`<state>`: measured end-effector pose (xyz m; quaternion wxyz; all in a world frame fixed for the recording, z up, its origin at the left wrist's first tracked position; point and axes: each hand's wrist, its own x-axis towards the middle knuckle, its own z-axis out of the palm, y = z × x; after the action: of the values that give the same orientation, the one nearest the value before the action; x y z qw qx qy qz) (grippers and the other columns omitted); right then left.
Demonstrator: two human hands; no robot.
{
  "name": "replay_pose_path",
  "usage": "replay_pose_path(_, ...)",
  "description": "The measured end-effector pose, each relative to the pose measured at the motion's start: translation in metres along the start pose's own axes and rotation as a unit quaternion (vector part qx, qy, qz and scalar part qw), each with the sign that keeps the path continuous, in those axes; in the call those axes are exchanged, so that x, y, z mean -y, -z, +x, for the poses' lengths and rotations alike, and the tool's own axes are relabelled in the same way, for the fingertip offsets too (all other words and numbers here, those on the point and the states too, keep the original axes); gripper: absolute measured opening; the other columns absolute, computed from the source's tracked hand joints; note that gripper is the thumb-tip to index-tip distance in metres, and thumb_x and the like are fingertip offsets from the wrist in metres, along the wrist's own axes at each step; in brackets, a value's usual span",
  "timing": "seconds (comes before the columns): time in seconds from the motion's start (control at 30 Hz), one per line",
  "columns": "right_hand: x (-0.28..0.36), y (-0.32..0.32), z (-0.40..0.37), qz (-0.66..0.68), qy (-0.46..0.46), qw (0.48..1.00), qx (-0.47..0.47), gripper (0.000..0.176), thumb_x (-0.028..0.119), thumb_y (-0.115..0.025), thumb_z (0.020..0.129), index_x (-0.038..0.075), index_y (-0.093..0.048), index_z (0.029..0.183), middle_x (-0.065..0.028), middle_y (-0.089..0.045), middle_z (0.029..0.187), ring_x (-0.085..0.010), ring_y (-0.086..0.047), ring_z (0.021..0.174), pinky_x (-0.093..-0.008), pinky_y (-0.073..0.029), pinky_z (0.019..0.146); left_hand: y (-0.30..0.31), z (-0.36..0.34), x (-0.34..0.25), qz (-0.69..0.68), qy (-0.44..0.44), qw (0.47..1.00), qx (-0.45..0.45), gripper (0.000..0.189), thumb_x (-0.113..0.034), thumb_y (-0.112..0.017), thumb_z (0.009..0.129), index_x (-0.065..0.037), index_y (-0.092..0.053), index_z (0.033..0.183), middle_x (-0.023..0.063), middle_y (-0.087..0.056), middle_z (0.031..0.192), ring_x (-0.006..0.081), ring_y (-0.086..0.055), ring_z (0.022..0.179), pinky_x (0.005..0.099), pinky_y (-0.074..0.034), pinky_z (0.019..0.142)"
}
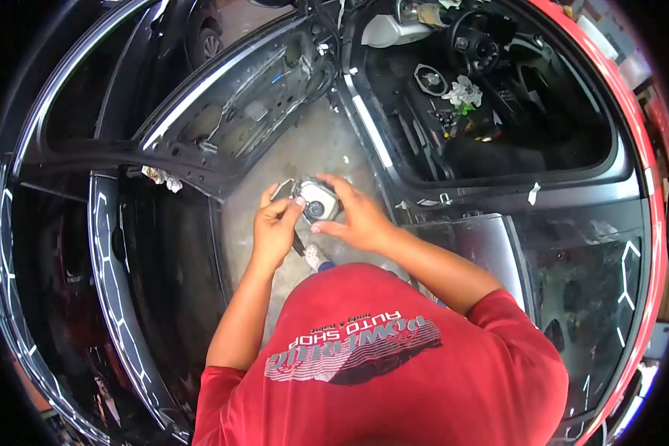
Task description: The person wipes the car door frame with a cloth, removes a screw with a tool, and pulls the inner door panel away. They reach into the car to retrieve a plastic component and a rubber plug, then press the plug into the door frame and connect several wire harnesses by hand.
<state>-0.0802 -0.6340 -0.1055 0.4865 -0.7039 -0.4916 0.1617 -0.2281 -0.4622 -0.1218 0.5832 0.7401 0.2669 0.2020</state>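
Observation:
Between my hands, over the floor by the open car door, is a small rounded car part (320, 201) with a pale face and a dark round centre. My right hand (358, 221) curves around its right side, thumb below and fingers above. At the left edge of the same part, my left hand (276, 227) is closed, with thumb and fingers pressed together close to a thin pale-edged piece (283, 189). A dark strip (298, 244) hangs below the part.
To the left stands an opened door (253, 111) with its inner panel exposed. On the right, the car's window opening shows a steering wheel (485, 41), a round speaker-like ring (430, 79) and crumpled white paper (464, 92). Concrete floor (305, 141) lies between; my shoe (314, 255) shows below.

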Motion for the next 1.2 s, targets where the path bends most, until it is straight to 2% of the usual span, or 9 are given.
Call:
replay_pose_path(0.17,0.034,0.002,0.047,-0.132,0.043,0.984,-0.111,0.084,0.031,-0.090,0.087,0.010,-0.050,0.158,-0.0197,-0.063,0.143,-0.0420,-0.059,0.136,-0.0462,-0.049,0.113,0.038,0.054,-0.019,-0.042,-0.024,0.999,0.005,0.020,-0.017,-0.074,0.102,0.000,-0.081,0.092,0.0111,-0.075,0.101,0.0301,-0.045,0.146,0.0437,-0.037,0.118)
replay_pose_path(0.33,0.041,-0.003,0.081,-0.143,0.100,0.983,-0.059,0.045,0.014,-0.086,0.084,0.008,-0.073,0.127,-0.0127,-0.065,0.111,-0.0355,-0.065,0.107,-0.0454,-0.054,0.093,0.054,0.085,-0.028,-0.076,-0.039,0.994,0.062,0.022,-0.018,-0.074,0.102,0.000,-0.079,0.091,0.0076,-0.073,0.095,0.0272,-0.047,0.142,0.0425,-0.038,0.117)
replay_pose_path(0.43,0.042,-0.008,0.097,-0.144,0.096,0.983,-0.066,0.032,0.011,-0.085,0.083,0.007,-0.071,0.111,-0.0120,-0.065,0.108,-0.0372,-0.065,0.106,-0.0465,-0.054,0.093,0.053,0.090,-0.041,-0.104,-0.031,0.992,0.066,0.025,-0.020,-0.073,0.103,0.000,-0.079,0.089,0.0077,-0.072,0.089,0.0270,-0.049,0.137,0.0422,-0.037,0.117)
replay_pose_path(0.67,0.025,-0.026,0.117,-0.109,0.073,0.991,-0.016,0.027,0.010,-0.085,0.083,0.005,-0.063,0.098,-0.0139,-0.064,0.107,-0.0383,-0.064,0.104,-0.0475,-0.052,0.090,0.058,0.112,-0.022,-0.034,-0.064,0.997,0.003,0.034,-0.024,-0.071,0.106,-0.001,-0.075,0.081,0.0081,-0.068,0.081,0.0279,-0.054,0.127,0.0425,-0.036,0.118)
replay_pose_path(0.73,0.023,-0.036,0.122,-0.098,0.130,0.986,-0.032,0.025,0.013,-0.082,0.085,0.006,-0.061,0.098,-0.0155,-0.061,0.101,-0.0408,-0.064,0.099,-0.0499,-0.053,0.083,0.067,0.122,-0.016,0.074,-0.065,0.995,0.011,0.033,-0.023,-0.073,0.106,0.003,-0.075,0.085,0.0109,-0.070,0.110,0.0191,-0.055,0.128,0.0365,-0.043,0.107)
replay_pose_path(0.83,0.026,-0.047,0.129,-0.032,0.065,0.997,-0.025,0.023,0.011,-0.080,0.085,0.005,-0.059,0.093,-0.0151,-0.061,0.096,-0.0400,-0.065,0.092,-0.0490,-0.054,0.078,0.070,0.126,-0.021,0.074,-0.068,0.995,-0.010,0.034,-0.023,-0.072,0.106,0.003,-0.075,0.085,0.0104,-0.069,0.108,0.0199,-0.055,0.125,0.0365,-0.043,0.107)
replay_pose_path(1.07,0.026,-0.029,0.150,-0.049,0.085,0.994,-0.049,0.021,0.008,-0.077,0.085,0.005,-0.057,0.093,-0.0130,-0.065,0.088,-0.0345,-0.068,0.077,-0.0439,-0.055,0.068,0.071,0.142,-0.025,-0.023,-0.055,0.994,-0.090,0.033,-0.024,-0.069,0.109,0.003,-0.078,0.092,0.0103,-0.069,0.112,0.0211,-0.054,0.124,0.0360,-0.041,0.109)
replay_pose_path(1.13,0.021,-0.024,0.148,0.017,-0.015,0.998,-0.059,0.019,0.002,-0.077,0.087,0.002,-0.061,0.097,-0.0099,-0.066,0.093,-0.0251,-0.068,0.077,-0.0363,-0.055,0.072,0.073,0.151,-0.028,-0.009,-0.097,0.987,-0.131,0.042,-0.028,-0.066,0.110,-0.002,-0.070,0.079,0.0026,-0.060,0.070,0.0172,-0.052,0.095,0.0453,-0.029,0.125)
replay_pose_path(1.2,0.011,-0.017,0.146,0.015,-0.001,0.998,-0.062,0.020,0.002,-0.077,0.089,0.002,-0.064,0.104,-0.0095,-0.068,0.095,-0.0213,-0.070,0.078,-0.0347,-0.056,0.073,0.076,0.158,-0.020,0.005,-0.097,0.988,-0.119,0.040,-0.028,-0.066,0.110,-0.003,-0.071,0.079,0.0024,-0.062,0.071,0.0178,-0.053,0.094,0.0451,-0.030,0.124)
